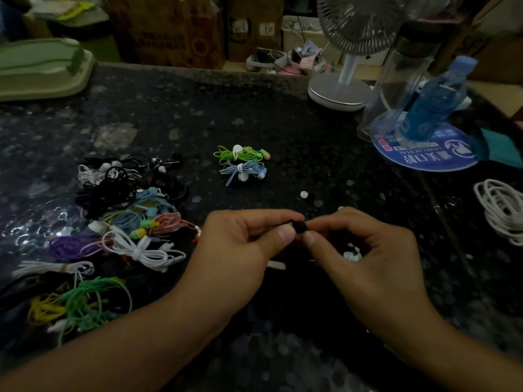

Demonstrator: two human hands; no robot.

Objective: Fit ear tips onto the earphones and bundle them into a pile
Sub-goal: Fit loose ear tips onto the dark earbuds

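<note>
My left hand and right hand meet over the dark bench, both pinching a small black earbud (its cord hidden beneath my palms); bare bench lies ahead up to two bundled earphones; a tangled pile crowds my left; a loose ear tip sits just beyond; the bench's near edge is cut off.
</note>
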